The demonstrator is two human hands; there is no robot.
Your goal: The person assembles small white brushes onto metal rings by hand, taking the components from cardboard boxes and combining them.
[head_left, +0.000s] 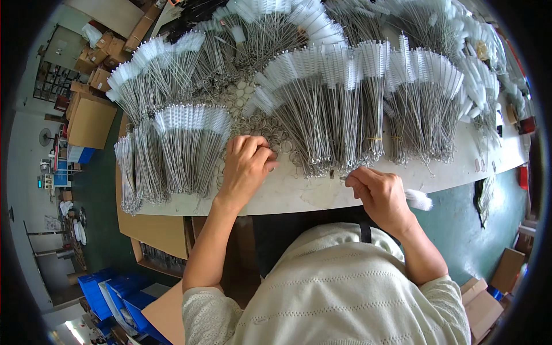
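My right hand [379, 194] is closed around a wire-handled tube brush [419, 200]. The brush's white bristle head sticks out to the right past the table's front edge, and its handle end shows just left of my fingers. My left hand [246, 167] has its fingers curled together over a loose pile of metal rings [282, 133]. Whatever sits between those fingertips is hidden. Bundles of similar brushes flank the rings: one bundle [190, 123] lies left of my left hand, another [345, 86] lies beyond my right hand. Their bristles point away from me, loops toward me.
More brushes [264, 17] are heaped at the table's far side. Clear plastic bags [486, 52] lie at the far right. The pale table [322, 195] ends close to my body. Below left are a cardboard box [155, 233] and blue bins [123, 299]; cartons [480, 310] stand lower right.
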